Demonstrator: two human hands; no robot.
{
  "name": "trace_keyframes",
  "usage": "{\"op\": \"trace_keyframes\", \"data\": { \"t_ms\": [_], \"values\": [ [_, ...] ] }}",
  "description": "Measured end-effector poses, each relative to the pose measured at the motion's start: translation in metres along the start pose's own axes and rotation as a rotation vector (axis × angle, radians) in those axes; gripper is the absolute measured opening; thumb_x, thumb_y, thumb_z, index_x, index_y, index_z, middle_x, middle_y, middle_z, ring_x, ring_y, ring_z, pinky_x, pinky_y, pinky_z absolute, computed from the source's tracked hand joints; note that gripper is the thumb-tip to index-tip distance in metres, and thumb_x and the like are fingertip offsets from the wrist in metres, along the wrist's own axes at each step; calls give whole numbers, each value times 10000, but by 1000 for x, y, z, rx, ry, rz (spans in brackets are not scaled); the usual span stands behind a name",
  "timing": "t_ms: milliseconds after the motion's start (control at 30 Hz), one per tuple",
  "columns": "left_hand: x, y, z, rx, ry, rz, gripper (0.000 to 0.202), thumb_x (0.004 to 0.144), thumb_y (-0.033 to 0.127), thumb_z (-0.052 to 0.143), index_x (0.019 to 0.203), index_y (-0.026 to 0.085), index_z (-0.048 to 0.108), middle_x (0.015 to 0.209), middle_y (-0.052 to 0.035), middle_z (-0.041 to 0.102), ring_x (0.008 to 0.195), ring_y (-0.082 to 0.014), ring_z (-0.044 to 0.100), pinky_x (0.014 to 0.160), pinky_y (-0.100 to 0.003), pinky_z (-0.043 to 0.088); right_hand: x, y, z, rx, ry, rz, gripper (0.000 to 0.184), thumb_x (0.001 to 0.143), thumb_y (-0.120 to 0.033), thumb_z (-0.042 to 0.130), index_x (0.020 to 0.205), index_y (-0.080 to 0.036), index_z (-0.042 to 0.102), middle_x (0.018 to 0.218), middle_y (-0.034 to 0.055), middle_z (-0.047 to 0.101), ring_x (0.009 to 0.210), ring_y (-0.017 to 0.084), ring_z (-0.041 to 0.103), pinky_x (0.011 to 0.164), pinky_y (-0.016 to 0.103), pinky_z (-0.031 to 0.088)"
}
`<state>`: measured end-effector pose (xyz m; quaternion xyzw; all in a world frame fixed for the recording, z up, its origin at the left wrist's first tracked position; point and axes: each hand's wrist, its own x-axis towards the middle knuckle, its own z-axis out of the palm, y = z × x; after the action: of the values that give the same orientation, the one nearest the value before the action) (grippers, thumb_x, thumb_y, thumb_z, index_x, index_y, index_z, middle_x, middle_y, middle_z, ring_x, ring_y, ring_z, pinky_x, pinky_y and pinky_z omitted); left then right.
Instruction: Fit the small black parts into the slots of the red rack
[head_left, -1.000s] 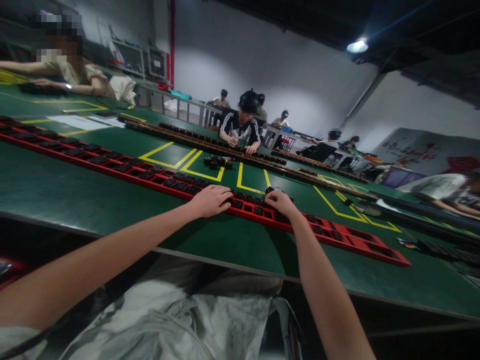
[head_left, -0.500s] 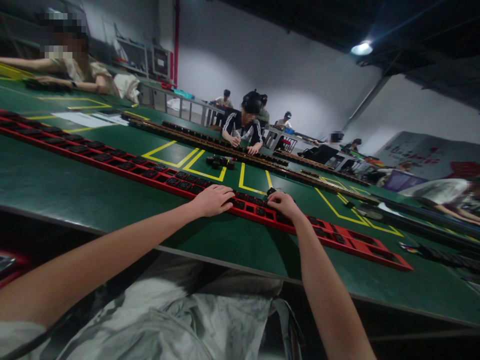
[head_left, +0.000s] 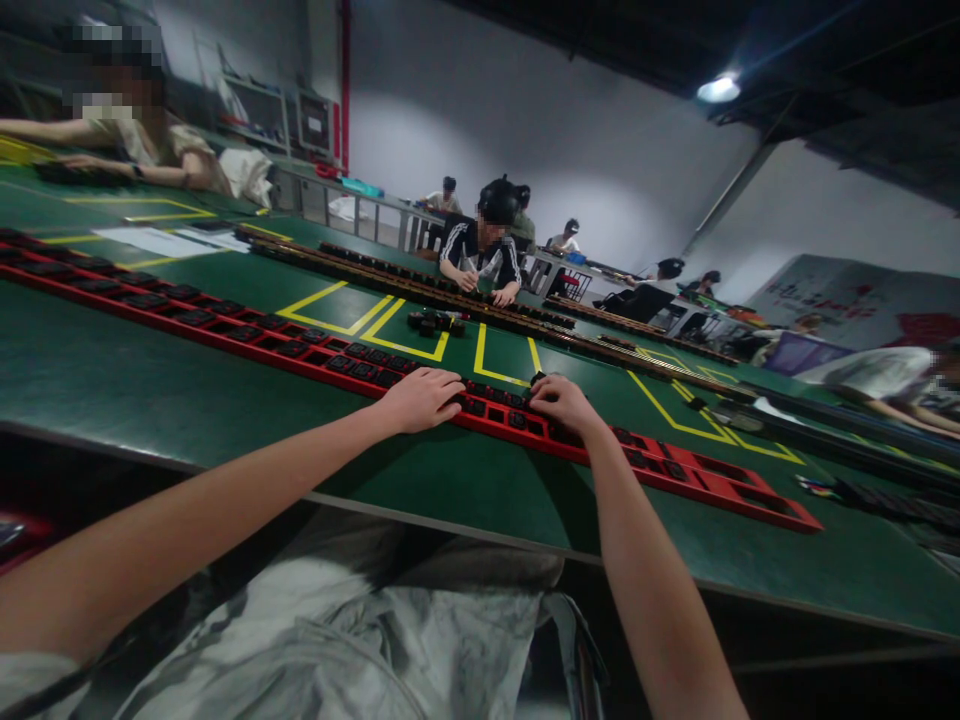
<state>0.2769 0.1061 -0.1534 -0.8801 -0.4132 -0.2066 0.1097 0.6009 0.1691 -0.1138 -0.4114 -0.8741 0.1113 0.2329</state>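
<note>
A long, slotted, plastic-looking red frame (head_left: 510,433) bearing square black parts (head_left: 291,348) slants from the left edge across the smooth green tabletop (head_left: 187,400); on its middle stretch rests the left hand (head_left: 422,400), fingers loosely bent, any hold hidden; beyond that, the right hand (head_left: 564,403) has thumb and forefinger nearly meeting at the frame, whether on a part I cannot tell. Only the view has tipped slightly; both hands keep their places, so work seems to stay here.

The left arm (head_left: 240,495) stretched forward and inward to a palm-down left hand (head_left: 422,400) with gently bent fingers, while the right arm (head_left: 649,550) angled forward and leftward, its right hand (head_left: 562,404) curled, thumb near the index finger.
</note>
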Motion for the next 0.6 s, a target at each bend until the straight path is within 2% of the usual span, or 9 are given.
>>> {"op": "trace_keyframes", "data": {
  "t_ms": [67, 167, 233, 333, 600],
  "values": [
    [0, 0, 0, 0, -7, -1, 401, 964, 413, 413, 1263, 211, 588, 1386, -79, 567, 1265, -229, 521, 1072, -390, 374, 1, 4, 1, -63, 88, 45, 103, 777, -253, 672, 716, -190, 727, 933, 62, 707, 917, 214, 633, 896, 343, 458],
    [0, 0, -1, 0, -7, -1, 410, 965, 420, 408, 1265, 204, 588, 1389, -88, 565, 1267, -238, 518, 1066, -405, 380, -2, 14, -2, -181, 252, 238, 111, 800, -228, 636, 780, -170, 729, 860, 72, 701, 805, 204, 627, 778, 316, 476],
    [0, 0, -1, -2, -4, 1, 412, 965, 422, 408, 1263, 203, 589, 1389, -91, 564, 1268, -241, 518, 1063, -407, 383, -3, 18, -3, -228, 305, 340, 138, 824, -227, 608, 801, -163, 728, 827, 73, 706, 747, 198, 620, 730, 307, 474],
    [0, 0, -1, -8, 2, 1, 404, 964, 421, 412, 1257, 209, 593, 1384, -87, 569, 1261, -238, 524, 1060, -401, 384, -4, 18, -1, -226, 292, 375, 181, 860, -236, 569, 838, -166, 734, 831, 72, 726, 748, 199, 637, 737, 302, 479],
    [1, 1, -2, -30, -5, -16, 411, 956, 413, 412, 1255, 202, 598, 1377, -100, 573, 1251, -254, 530, 1048, -426, 394, -1, 13, 6, -278, 132, 340, 231, 878, -248, 563, 1007, -184, 744, 1007, 93, 747, 931, 240, 677, 869, 332, 490]
  ]
}}
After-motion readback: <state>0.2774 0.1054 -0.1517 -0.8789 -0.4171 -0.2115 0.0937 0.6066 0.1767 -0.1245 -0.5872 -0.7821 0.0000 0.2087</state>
